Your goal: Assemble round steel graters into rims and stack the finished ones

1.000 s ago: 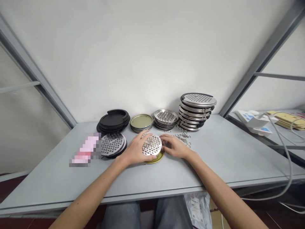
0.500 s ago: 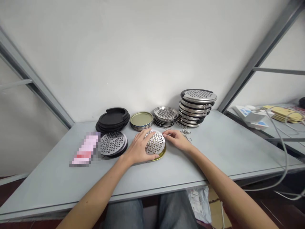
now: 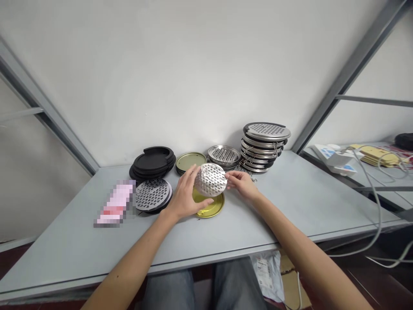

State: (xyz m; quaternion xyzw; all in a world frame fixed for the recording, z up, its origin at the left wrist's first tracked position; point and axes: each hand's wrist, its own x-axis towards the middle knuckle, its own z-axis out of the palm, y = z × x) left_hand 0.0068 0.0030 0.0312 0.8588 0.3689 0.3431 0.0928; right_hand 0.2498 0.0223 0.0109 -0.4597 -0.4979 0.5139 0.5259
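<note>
A perforated metal grater disc [image 3: 211,181] is tilted up above a shallow gold-coloured round lid [image 3: 213,210] lying on the table. My right hand [image 3: 242,184] is closed in a pinch at the disc's right edge. Around its left and lower edge curves my left hand [image 3: 186,196], with the fingers against the left side and the thumb near the bottom rim. Part of the disc's left edge is hidden behind those fingers. To the left of my left hand lies a stack of dark and grey grater discs [image 3: 153,194].
Along the wall stand black rings [image 3: 153,159], gold lids [image 3: 191,161], silver perforated lids [image 3: 224,153] and a tall stack of assembled lids [image 3: 266,146]. Small metal clips [image 3: 251,175] lie by that stack. A blurred pink item [image 3: 116,202] sits left. White cables [image 3: 376,202] hang at right.
The grater disc has been raised and tilted off the gold lid, uncovering more of it. My right hand now pinches the disc's right edge, and my left fingers have come up with it.
</note>
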